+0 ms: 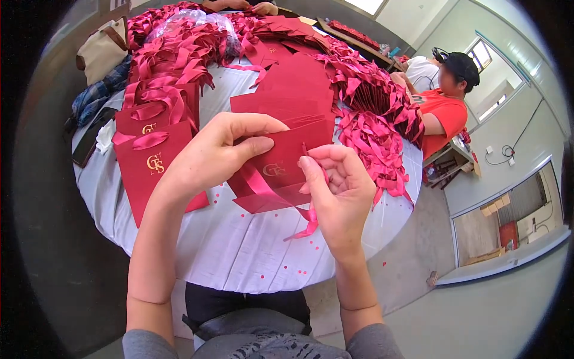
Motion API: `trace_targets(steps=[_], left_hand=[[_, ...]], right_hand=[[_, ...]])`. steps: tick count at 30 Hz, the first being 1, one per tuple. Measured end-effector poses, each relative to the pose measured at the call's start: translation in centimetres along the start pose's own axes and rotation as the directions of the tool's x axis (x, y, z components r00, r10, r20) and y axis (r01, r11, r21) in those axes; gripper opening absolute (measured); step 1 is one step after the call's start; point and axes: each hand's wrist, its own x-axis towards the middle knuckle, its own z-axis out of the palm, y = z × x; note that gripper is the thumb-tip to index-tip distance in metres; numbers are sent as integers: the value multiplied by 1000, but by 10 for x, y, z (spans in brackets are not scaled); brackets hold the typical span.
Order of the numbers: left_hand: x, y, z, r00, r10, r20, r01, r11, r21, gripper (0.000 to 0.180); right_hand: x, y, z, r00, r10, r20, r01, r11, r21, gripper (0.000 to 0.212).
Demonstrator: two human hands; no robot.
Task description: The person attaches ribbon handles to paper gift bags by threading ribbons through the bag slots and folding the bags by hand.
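Observation:
A dark red paper gift bag (pixel 251 203) with a gold emblem is in front of me, above the near part of the table. My left hand (pixel 218 149) is closed on its upper edge, thumb on the front face and fingers behind it. A shiny red ribbon (pixel 262 186) hangs across the bag's front. By the bag's right upper edge, my right hand (pixel 339 194) pinches a thin red end of the ribbon between thumb and forefinger. The ribbon's other tail dangles below that hand. Whether the ribbon passes through a hole is hidden by my fingers.
Ribboned red bags (pixel 155 158) lie overlapped at left. Flat red bags (pixel 299 75) are stacked beyond my hands, with ribboned bundles (pixel 376 140) at right. Small red paper dots dot the white tablecloth (pixel 239 263). A person in an orange-red shirt (pixel 443 119) sits at right; another person's hands (pixel 263 8) show at the far edge.

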Motion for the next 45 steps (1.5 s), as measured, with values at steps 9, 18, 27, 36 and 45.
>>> trace_targets(steps=[9, 18, 27, 36, 45], left_hand=[[0, -3, -3, 999, -34, 23, 35, 998, -51, 21], [-2, -1, 0, 999, 13, 31, -13, 1000, -27, 20], [-9, 13, 23, 971, 186, -148, -136, 946, 294, 20], [-10, 11, 37, 902, 412, -130, -255, 751, 609, 24], [-11, 10, 50, 867, 493, -77, -330, 682, 653, 31]], right_hand=[[-1, 3, 1, 999, -40, 20, 40, 999, 4, 10], [1, 5, 4, 995, -95, -42, 95, 995, -1, 8], [3, 2, -3, 998, -40, -50, 42, 998, 43, 8], [6, -6, -17, 999, -44, -11, 42, 987, -155, 10], [19, -12, -26, 983, 171, 72, -162, 980, -116, 8]])
